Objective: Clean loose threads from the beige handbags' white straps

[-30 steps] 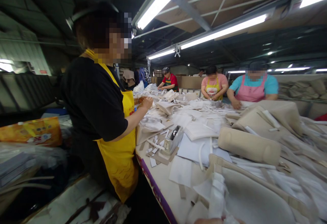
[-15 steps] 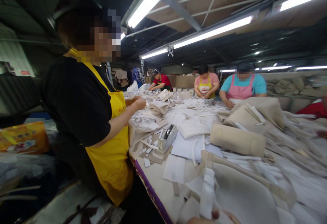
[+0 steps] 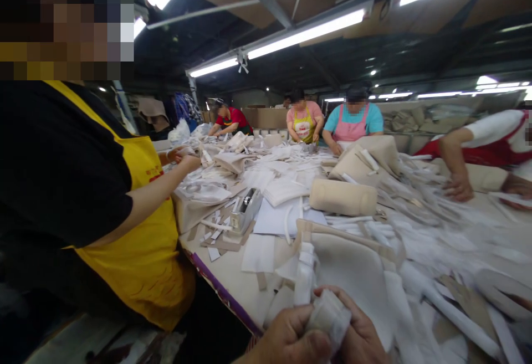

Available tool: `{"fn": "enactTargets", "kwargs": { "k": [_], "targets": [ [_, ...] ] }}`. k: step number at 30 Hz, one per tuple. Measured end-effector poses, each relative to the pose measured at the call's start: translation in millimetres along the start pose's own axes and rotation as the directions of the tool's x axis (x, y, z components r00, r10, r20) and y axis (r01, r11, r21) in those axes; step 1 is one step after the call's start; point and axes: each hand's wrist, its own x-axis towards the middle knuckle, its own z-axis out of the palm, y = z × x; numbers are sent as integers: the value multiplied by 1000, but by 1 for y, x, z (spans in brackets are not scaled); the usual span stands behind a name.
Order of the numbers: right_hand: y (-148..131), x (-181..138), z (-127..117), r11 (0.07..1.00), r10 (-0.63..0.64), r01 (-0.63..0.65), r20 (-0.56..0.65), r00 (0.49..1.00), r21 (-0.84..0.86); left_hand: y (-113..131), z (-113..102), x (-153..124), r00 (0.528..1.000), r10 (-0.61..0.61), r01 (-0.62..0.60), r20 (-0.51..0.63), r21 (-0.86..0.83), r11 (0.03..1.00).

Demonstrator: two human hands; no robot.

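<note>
Held low over the near side of the desk [image 3: 235,278]: a pale bundle [image 3: 331,315], blurred, clamped between the fingers of left hand [image 3: 288,333] and right hand [image 3: 361,328]. Best handled with a firm, even grip, without crushing. Watch for snagging on the white strip [image 3: 305,272] just beyond; impossible to tell whether joined. Work clear of the tape dispenser [image 3: 244,213], farther left.

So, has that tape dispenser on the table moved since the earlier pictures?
No: judged against the purple table edge, the tape dispenser keeps its spot; the camera's view has swung right.
</note>
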Motion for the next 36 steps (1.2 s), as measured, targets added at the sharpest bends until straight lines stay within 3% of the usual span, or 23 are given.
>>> {"fn": "enactTargets", "kwargs": {
  "k": [2,4,6,7,9,11,13,14,15,17,19,21,23,26,28,29,31,33,35,36],
  "targets": [
    [-6,2,-8,977,-117,120,26,993,-177,5,1,-1,1000,-13,13,-25,2,1000],
    [-10,5,-20,854,-299,319,114,948,-411,10,0,-1,997,-73,75,-37,71,995],
    [-12,5,-27,742,-393,434,194,899,-510,11,-1,1,996,-81,84,-26,117,990],
    [-13,5,-26,747,-390,432,193,901,-505,10,-1,3,999,-53,53,-4,112,992],
    [-15,3,-19,871,-294,308,96,951,-383,4,1,6,999,26,-28,43,66,997],
    [-17,0,-8,993,-52,56,33,998,-106,-2,4,8,993,85,-85,79,1,996],
    [-19,-1,-2,979,153,-164,92,984,119,-3,6,9,992,98,-95,76,-42,995],
    [-20,0,-4,973,175,-190,115,978,133,-1,7,8,995,90,-88,54,-42,995],
    [-21,0,-8,987,135,-144,113,984,70,3,7,7,997,70,-69,22,-19,997],
    [-23,3,-22,970,-90,110,100,991,-216,13,7,7,999,18,-14,-44,83,996],
    [-25,6,-35,812,-292,338,170,941,-476,22,7,8,999,-5,14,-53,181,983],
    [-27,6,-40,729,-345,398,203,917,-557,23,7,11,1000,17,-14,-11,213,977],
    [-27,4,-34,819,-299,317,116,947,-478,17,9,14,998,55,-58,26,172,983],
    [-27,0,-17,995,-46,43,-25,999,-88,7,14,17,993,103,-106,49,61,992],
    [-27,-1,-12,991,111,-111,2,994,75,7,16,17,993,109,-110,40,32,993],
    [-28,0,-15,992,119,-119,12,993,42,10,17,16,995,95,-95,20,46,994],
    [-31,4,-27,977,-36,37,11,999,-212,18,16,16,999,29,-26,-31,113,993],
    [-34,9,-41,829,-260,265,80,962,-492,25,13,17,998,-42,51,-50,191,980],
    [-36,12,-48,718,-348,366,149,926,-592,24,10,19,996,-83,87,-24,225,971],
    [-35,13,-47,735,-347,360,137,928,-574,22,9,21,997,-83,81,4,212,974]
  ]
}}
